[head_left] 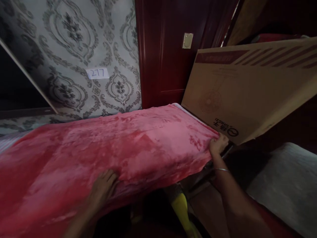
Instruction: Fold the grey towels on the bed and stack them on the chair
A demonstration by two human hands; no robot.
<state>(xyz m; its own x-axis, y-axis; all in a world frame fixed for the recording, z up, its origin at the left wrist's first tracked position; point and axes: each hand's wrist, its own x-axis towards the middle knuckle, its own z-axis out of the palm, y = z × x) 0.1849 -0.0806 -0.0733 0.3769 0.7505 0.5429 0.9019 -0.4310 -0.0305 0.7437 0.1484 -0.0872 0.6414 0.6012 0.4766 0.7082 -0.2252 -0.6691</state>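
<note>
A pink plush blanket (pixel 128 145) lies spread over a bed, filling the lower left and middle of the head view. My left hand (pixel 102 186) rests on the blanket's near edge, fingers curled over it. My right hand (pixel 218 143) pinches the blanket's far right corner beside the cardboard box. A thin bangle sits on my right wrist.
A large tilted cardboard box (pixel 247 96) leans at the right of the bed. Behind are patterned wallpaper with a paper label "277" (pixel 97 73) and a dark red door (pixel 170 49). A grey cushion (pixel 284 185) is at lower right, something yellow (pixel 182 208) below the bed edge.
</note>
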